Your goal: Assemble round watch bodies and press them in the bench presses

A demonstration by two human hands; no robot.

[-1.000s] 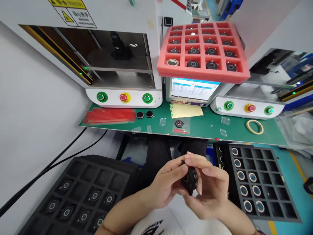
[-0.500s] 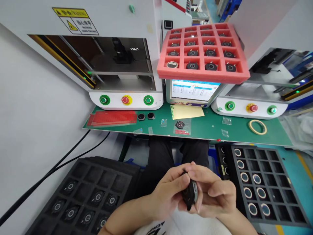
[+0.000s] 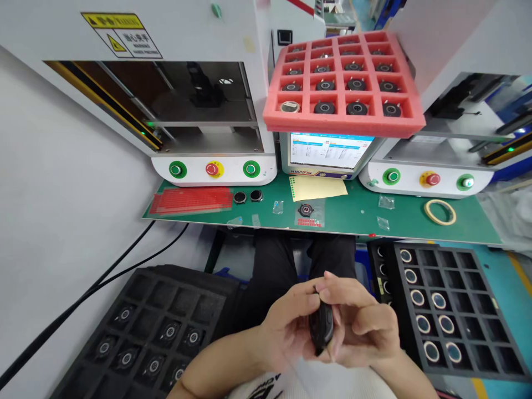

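A dark round watch case is held edge-on in front of my chest, its side button facing up toward me. My left hand grips it from the left, thumb near its upper edge. From the right, my right hand closes round it, thumb and fingertips pressed at the top and behind. The face of the watch case is turned away and partly hidden by my fingers. Low on the left, a black foam tray holds several watch cases. To the right, a black tray holds several round pieces with pale rims.
On the green bench lie red strips, two round watch faces, a watch back, a yellow note and a tape roll. A pink foam tray sits above a screen, between two white presses.
The watch case has turned slightly in my fingers, so its side button looks darker now. Both hands keep their hold, and the view has shifted a little.
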